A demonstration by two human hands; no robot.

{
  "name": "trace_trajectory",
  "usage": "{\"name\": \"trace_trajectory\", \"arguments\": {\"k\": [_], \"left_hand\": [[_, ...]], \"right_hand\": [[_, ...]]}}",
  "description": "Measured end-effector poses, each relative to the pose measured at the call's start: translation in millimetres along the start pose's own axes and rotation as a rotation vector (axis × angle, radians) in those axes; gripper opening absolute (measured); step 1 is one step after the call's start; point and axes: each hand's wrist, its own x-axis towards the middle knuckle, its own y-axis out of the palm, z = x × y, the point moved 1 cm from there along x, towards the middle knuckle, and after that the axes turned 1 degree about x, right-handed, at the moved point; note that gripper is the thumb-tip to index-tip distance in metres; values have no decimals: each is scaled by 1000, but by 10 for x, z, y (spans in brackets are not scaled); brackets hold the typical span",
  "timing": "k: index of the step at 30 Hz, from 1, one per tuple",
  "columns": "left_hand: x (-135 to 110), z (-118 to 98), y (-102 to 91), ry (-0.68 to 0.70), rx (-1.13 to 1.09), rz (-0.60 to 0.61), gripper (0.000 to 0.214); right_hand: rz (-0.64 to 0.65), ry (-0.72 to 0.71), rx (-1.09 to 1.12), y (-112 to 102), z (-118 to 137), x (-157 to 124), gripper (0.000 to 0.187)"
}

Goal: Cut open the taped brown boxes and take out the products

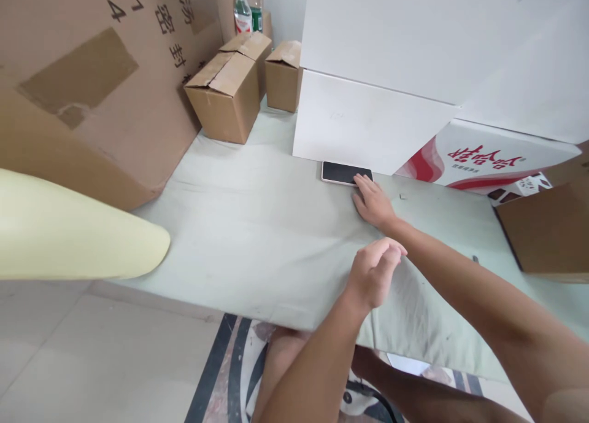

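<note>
A phone (343, 172) with a dark screen and pale case lies flat on the pale green table cloth (257, 226), against the foot of a white box (368, 119). My right hand (372, 202) reaches forward, fingers stretched out and fingertips touching the phone's near right corner. My left hand (373, 272) hovers over the cloth nearer to me, fingers loosely curled with nothing visible in them.
Large cardboard sheets (92, 73) lean at the left. Small cardboard boxes (227, 91) and bottles (242, 8) stand at the back. A red-and-white printed carton (483, 162) and a brown box (547, 232) sit at the right. A cream curved object (69, 232) juts in from the left.
</note>
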Motion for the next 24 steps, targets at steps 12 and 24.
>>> {"name": "trace_trajectory", "arguments": {"k": [12,24], "left_hand": [[121,32,16,-37,-159,-145,42],[204,48,71,-96,-141,-168,42]], "right_hand": [[-99,92,203,-114,68,-693,50],[-122,371,226,-54,-111,204,89]]}}
